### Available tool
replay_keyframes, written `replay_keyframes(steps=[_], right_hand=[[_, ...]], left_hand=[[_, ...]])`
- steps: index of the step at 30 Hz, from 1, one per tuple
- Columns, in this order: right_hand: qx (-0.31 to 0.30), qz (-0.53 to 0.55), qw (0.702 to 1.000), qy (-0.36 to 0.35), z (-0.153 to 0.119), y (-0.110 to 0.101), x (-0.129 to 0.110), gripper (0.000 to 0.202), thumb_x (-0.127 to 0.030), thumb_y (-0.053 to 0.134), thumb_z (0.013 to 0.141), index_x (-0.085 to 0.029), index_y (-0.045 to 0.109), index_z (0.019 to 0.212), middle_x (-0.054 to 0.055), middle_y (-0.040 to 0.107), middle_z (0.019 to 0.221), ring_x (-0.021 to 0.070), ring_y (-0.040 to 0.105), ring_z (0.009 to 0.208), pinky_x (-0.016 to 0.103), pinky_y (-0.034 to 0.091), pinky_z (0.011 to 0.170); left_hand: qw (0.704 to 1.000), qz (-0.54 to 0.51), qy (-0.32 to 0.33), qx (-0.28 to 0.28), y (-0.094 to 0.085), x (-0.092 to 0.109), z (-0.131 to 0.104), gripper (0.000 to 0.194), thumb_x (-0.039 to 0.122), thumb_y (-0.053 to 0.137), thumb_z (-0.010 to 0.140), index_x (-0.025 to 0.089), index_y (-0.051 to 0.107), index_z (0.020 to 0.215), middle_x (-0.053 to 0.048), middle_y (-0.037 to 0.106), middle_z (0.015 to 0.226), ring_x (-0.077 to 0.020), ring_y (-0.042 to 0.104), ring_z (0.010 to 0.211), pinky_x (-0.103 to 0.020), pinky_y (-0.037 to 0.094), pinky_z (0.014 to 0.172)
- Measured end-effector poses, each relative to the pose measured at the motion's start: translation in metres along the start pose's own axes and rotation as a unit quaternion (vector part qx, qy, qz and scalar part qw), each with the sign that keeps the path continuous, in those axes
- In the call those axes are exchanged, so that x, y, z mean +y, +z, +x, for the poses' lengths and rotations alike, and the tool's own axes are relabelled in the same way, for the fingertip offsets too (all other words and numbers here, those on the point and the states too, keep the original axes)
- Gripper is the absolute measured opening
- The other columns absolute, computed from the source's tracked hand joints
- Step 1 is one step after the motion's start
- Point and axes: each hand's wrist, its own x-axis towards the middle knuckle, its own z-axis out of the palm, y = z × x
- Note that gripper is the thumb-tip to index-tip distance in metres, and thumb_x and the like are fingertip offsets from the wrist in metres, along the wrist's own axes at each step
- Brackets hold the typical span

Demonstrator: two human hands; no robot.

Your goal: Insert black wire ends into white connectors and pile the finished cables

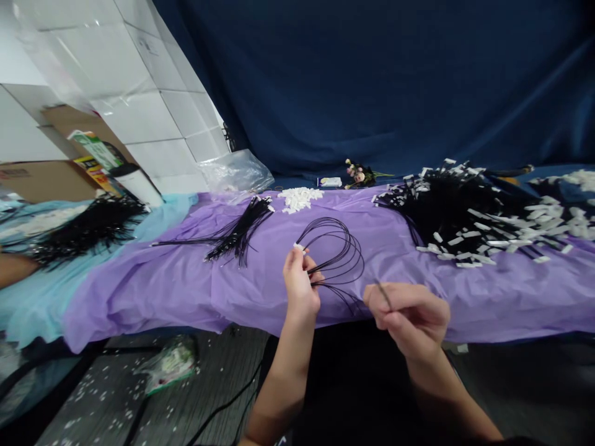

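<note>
My left hand (302,282) is closed around several thin black cords (346,238), which spread to the right in open loops. A small white piece (299,248) shows at its fingertips. To the right, nearer to me, my right hand (411,313) pinches a thin dark cord end (385,294), slightly blurred. Beyond my left hand, a bundle of black cords (239,229) lies on the purple cloth (181,285). A heap of small white pieces (300,199) sits near the cloth's far edge.
A large pile of black cords with white ends (460,210) covers the right side. At left, a person's arm (16,269) reaches beside more black cords (93,229) on a turquoise cloth (46,300). Artificial flowers (359,173) and a clear plastic bag (237,170) lie at the back.
</note>
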Motion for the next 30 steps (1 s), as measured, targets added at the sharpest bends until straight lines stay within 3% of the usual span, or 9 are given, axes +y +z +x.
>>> replay_keyframes(steps=[3, 5, 8, 13, 21, 30], right_hand=[[-0.009, -0.086, 0.995, 0.047, -0.001, 0.004, 0.001, 0.027, -0.006, 0.060, 0.084, -0.024, 0.068, 0.102, 0.000, 0.063, 0.072, 0.0122, 0.056, 0.056, 0.027, 0.044, 0.051], [0.023, -0.115, 0.988, 0.098, 0.002, 0.006, 0.003, 0.029, -0.006, 0.058, 0.086, -0.025, 0.068, 0.105, 0.001, 0.065, 0.081, 0.0104, 0.055, 0.057, 0.024, 0.042, 0.048], [0.083, -0.141, 0.977, 0.137, 0.008, 0.007, 0.007, 0.022, -0.011, 0.058, 0.088, -0.025, 0.070, 0.099, 0.000, 0.064, 0.080, 0.0086, 0.051, 0.056, 0.022, 0.037, 0.047], [0.110, -0.207, 0.967, 0.103, 0.011, 0.002, 0.010, 0.010, -0.012, 0.067, 0.082, -0.020, 0.069, 0.077, -0.003, 0.055, 0.064, 0.0092, 0.046, 0.058, 0.024, 0.034, 0.052], [0.164, -0.189, 0.964, 0.092, 0.007, 0.002, 0.013, 0.012, -0.013, 0.065, 0.081, -0.018, 0.064, 0.070, -0.005, 0.044, 0.057, 0.0076, 0.038, 0.049, 0.023, 0.027, 0.045], [0.172, -0.219, 0.956, 0.099, 0.007, 0.003, 0.012, 0.014, -0.014, 0.066, 0.080, -0.018, 0.064, 0.067, -0.006, 0.039, 0.055, 0.0080, 0.034, 0.050, 0.025, 0.026, 0.047]], left_hand=[[0.991, 0.083, 0.102, -0.029, 0.001, -0.006, -0.005, 0.031, 0.043, 0.066, 0.082, 0.016, 0.053, 0.075, 0.009, 0.029, 0.050, -0.0027, 0.022, 0.040, -0.011, 0.019, 0.036], [0.983, 0.110, 0.127, -0.073, 0.001, -0.007, -0.011, 0.034, 0.047, 0.067, 0.080, 0.016, 0.054, 0.076, 0.009, 0.030, 0.049, -0.0030, 0.022, 0.040, -0.011, 0.022, 0.036], [0.980, 0.095, 0.111, -0.134, 0.002, -0.004, -0.018, 0.033, 0.047, 0.067, 0.080, 0.017, 0.054, 0.075, 0.010, 0.028, 0.046, -0.0029, 0.019, 0.037, -0.013, 0.023, 0.035], [0.979, 0.061, 0.068, -0.182, 0.004, 0.005, -0.026, 0.030, 0.043, 0.066, 0.082, 0.017, 0.056, 0.073, 0.010, 0.025, 0.044, -0.0025, 0.016, 0.036, -0.014, 0.021, 0.034], [0.975, 0.045, 0.060, -0.207, 0.002, 0.012, -0.029, 0.027, 0.040, 0.066, 0.082, 0.016, 0.057, 0.072, 0.010, 0.024, 0.044, -0.0027, 0.015, 0.036, -0.014, 0.020, 0.034], [0.971, 0.056, 0.085, -0.216, 0.002, 0.011, -0.031, 0.027, 0.041, 0.061, 0.086, 0.017, 0.058, 0.074, 0.010, 0.023, 0.045, -0.0030, 0.015, 0.035, -0.015, 0.019, 0.035]])
